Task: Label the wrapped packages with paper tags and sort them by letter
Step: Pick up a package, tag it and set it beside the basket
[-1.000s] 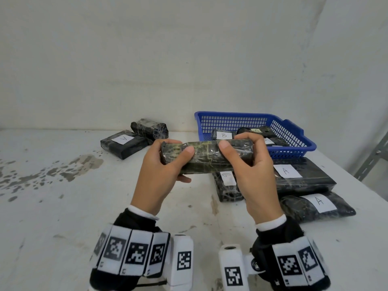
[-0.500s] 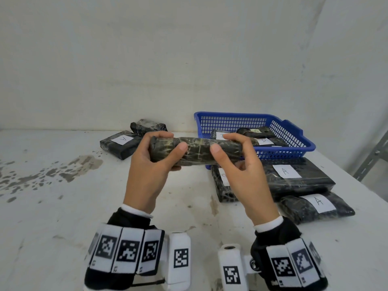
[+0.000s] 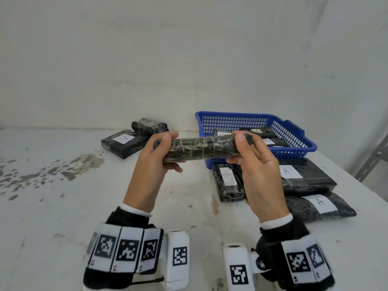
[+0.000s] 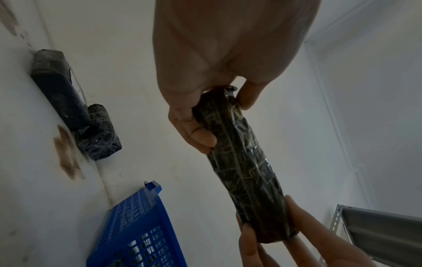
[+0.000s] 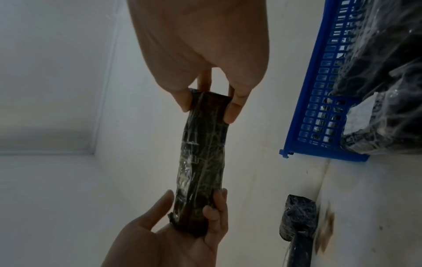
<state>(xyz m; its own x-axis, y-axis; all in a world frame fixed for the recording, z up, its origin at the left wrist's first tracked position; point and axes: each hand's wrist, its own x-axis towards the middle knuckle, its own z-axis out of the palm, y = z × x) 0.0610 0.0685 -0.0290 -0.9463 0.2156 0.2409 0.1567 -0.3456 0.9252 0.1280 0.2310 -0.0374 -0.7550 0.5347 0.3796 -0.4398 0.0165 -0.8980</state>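
A long dark package wrapped in clear film (image 3: 201,148) (image 4: 246,166) (image 5: 200,162) is held level above the table, with no tag showing on it. My left hand (image 3: 161,152) (image 4: 214,115) grips its left end, thumb on the near side. My right hand (image 3: 245,150) (image 5: 210,106) pinches its right end between thumb and fingers. Tagged packages lie below: a small one (image 3: 227,181), two marked A (image 3: 302,177) (image 3: 319,206) at the right, and another marked A (image 3: 123,141) at the back left.
A blue basket (image 3: 294,131) with several tagged packages stands against the back wall on the right. An untagged wrapped package (image 3: 150,127) leans behind the left one. The white table (image 3: 63,206) carries brown stains at the left. A metal shelf post (image 3: 373,158) stands at far right.
Both hands have turned the package about its length and carried it up and a little left; the right hand's grip has slid out to the very end.
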